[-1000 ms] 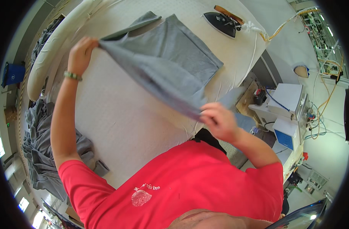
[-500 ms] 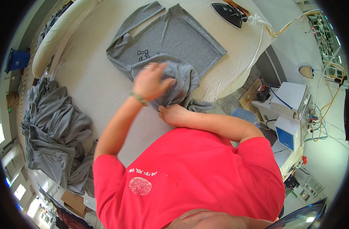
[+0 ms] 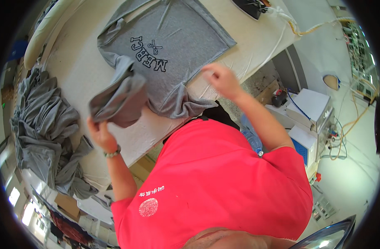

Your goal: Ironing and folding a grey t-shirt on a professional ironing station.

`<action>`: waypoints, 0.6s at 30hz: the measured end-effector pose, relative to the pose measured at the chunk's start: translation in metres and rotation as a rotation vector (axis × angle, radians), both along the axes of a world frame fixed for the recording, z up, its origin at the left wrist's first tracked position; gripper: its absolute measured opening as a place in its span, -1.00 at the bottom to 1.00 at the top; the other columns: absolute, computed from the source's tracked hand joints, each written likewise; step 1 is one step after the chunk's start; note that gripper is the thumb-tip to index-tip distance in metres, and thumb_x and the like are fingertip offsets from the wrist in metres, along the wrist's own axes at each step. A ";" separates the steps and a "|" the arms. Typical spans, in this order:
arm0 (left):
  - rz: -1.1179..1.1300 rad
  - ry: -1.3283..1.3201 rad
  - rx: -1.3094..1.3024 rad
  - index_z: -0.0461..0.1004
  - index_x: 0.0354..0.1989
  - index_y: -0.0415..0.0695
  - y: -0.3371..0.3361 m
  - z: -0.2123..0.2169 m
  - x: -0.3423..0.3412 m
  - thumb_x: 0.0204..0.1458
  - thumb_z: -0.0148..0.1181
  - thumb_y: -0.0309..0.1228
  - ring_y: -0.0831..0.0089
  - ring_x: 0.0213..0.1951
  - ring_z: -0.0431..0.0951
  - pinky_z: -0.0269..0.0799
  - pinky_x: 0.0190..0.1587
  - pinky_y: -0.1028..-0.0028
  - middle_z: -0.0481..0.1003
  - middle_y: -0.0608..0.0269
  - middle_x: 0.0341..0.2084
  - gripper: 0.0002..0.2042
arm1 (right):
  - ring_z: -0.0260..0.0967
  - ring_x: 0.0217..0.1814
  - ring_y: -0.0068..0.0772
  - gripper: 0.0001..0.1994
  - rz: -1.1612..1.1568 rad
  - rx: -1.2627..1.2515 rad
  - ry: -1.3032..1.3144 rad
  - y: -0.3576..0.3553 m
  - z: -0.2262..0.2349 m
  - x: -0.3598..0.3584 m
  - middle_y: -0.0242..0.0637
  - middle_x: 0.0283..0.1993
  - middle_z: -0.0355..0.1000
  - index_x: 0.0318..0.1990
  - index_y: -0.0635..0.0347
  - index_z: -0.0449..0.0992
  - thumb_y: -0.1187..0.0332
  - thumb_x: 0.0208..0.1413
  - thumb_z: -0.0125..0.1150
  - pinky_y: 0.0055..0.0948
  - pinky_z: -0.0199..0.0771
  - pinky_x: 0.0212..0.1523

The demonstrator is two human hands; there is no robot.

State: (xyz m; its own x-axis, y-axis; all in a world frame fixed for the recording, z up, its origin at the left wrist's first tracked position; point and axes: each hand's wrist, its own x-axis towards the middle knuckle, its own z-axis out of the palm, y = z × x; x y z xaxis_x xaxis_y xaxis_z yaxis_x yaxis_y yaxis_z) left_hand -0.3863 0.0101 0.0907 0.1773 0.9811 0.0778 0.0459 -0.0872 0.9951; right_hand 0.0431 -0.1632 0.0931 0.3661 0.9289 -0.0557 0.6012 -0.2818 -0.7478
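A grey sweatshirt (image 3: 185, 39) with dark outlined lettering and a small bow motif lies spread on the pale padded table. My left hand (image 3: 100, 135) grips a loose grey part of it by the edge, lifted and slightly blurred on the near left; whether this is a sleeve or the hood I cannot make out. One bunched part droops at the table's near edge. To the right of the garment, my right hand (image 3: 224, 81) hovers in the air, touching nothing. Its fingers are half curled and a little smeared, with a gap at the thumb.
Rumpled grey garments (image 3: 46, 128) are heaped at the left. A steam iron (image 3: 250, 7) rests at the far right, its hose trailing off. A long padded roll (image 3: 42, 35) borders the far left. White machine boxes (image 3: 308, 106) and a clear plastic bottle (image 3: 253, 141) stand beyond the right edge.
My left hand has swung left and toward me, pulling up grey cloth and uncovering the lettering. My right hand has let go of the cloth and moved up and right.
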 end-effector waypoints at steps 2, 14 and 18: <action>0.329 -0.014 -0.026 0.45 0.16 -0.25 -0.017 -0.002 -0.019 0.33 0.14 -0.47 0.39 -0.02 0.55 0.48 0.12 0.36 0.56 0.16 -0.03 -0.72 | 0.60 -0.20 -0.18 -0.76 -0.205 0.001 0.081 0.009 -0.021 0.063 -0.20 -0.04 0.65 0.00 0.15 0.66 0.29 0.25 0.31 -0.28 0.60 -0.12; 0.655 -0.205 -0.864 0.50 -0.06 -0.13 -0.213 -0.046 0.209 0.37 0.19 -0.21 0.31 -0.18 0.60 0.62 -0.12 0.21 0.59 0.18 -0.20 -0.77 | 0.60 -0.25 -0.29 -0.61 0.033 -0.227 -0.111 0.052 -0.068 0.188 -0.20 -0.25 0.62 -0.02 0.26 0.64 0.18 0.11 0.50 -0.29 0.59 -0.19; 0.956 -0.100 -0.411 0.49 -0.03 -0.16 -0.207 -0.034 0.225 0.34 0.24 -0.21 0.37 -0.27 0.59 0.56 -0.24 0.22 0.56 0.25 -0.31 -0.73 | 0.59 -0.35 -0.35 -0.64 0.093 -0.188 -0.005 0.055 -0.082 0.208 -0.22 -0.31 0.62 -0.05 0.28 0.63 0.21 0.12 0.49 -0.32 0.58 -0.28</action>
State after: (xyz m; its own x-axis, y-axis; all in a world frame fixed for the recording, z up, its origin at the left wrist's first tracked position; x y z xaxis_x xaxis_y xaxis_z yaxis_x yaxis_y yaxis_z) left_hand -0.1612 -0.1969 0.0571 -0.6758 0.6628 -0.3225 -0.1673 0.2883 0.9428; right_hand 0.2511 -0.1083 0.0115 0.2798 0.9321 -0.2299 0.6344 -0.3592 -0.6844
